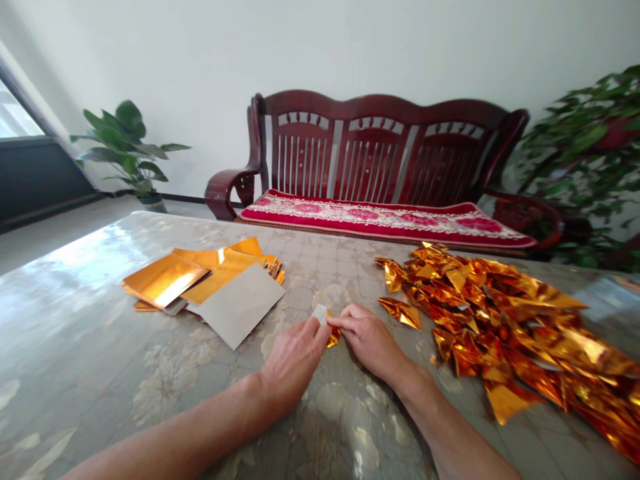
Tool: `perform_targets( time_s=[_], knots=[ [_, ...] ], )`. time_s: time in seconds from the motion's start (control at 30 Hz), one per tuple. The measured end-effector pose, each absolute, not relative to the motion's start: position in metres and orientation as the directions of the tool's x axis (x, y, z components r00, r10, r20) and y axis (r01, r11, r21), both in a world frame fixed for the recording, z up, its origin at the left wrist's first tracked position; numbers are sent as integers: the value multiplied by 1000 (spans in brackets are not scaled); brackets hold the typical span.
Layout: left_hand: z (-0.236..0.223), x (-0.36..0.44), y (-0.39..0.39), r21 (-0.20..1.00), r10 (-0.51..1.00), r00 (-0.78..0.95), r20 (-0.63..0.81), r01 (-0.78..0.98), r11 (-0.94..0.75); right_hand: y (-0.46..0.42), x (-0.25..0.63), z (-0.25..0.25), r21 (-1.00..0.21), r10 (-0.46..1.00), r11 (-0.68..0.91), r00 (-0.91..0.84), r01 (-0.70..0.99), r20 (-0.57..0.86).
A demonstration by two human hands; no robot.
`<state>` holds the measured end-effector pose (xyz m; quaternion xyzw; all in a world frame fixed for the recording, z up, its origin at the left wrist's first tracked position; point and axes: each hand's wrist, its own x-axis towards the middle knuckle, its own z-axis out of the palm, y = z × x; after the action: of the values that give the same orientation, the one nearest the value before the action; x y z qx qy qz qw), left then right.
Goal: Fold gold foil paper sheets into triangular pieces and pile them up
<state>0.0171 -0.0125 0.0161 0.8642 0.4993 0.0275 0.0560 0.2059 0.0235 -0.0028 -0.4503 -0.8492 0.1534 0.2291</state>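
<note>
Item: one foil paper (333, 337), gold and pale grey faces both showing, on or just above the table (200, 400), between the two hands. Condition: part-folded, by appearance.

Left hand (299, 353): grip pinching the pale end of the paper, fingers together. Right hand (370, 339): grip pinching the gold edge at the near right, thumb and forefinger meeting. Step in hand, as judged: shaping or creasing a fold. Next move calls for a firm pinch from the left and a neat press along the crease from the right.

Left of the hands: a loose stack of flat sheets (197, 283), gold sides mostly up; one grey sheet (243, 305), lying askew on the near side. Right of the hands: a large heap of folded gold pieces (480, 300), pointed and overlapping, two pieces at its near-left fringe.

Beyond the table: wooden bench (375, 107) with red patterned mat (365, 213).

Obscured: most of the foil paper, behind fingers; its fold lines, perhaps doubled over, cannot be read with certainty. Heap cut off at the right edge; a pale, clear-looking item (610, 300) there, unidentified. Lower sheets of the stack covered; count not possible.
</note>
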Motion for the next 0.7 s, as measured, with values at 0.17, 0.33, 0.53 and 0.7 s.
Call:
perform_targets(
  time_s=[0.17,0.33,0.53,0.7],
  knots=[
    [19,17,-17,92,850,527,-11,847,-524,22,206,-2,-446,825,565,-500,695,265],
    [20,17,-18,93,850,526,-5,847,-524,23,206,-3,-438,818,573,-512,692,262],
    [17,18,-17,84,831,556,5,828,-554,25,208,-2,-426,800,598,-542,680,257],
    [19,18,-16,68,818,575,-6,816,-574,26,209,2,-436,791,605,-562,666,241]
  ],
)
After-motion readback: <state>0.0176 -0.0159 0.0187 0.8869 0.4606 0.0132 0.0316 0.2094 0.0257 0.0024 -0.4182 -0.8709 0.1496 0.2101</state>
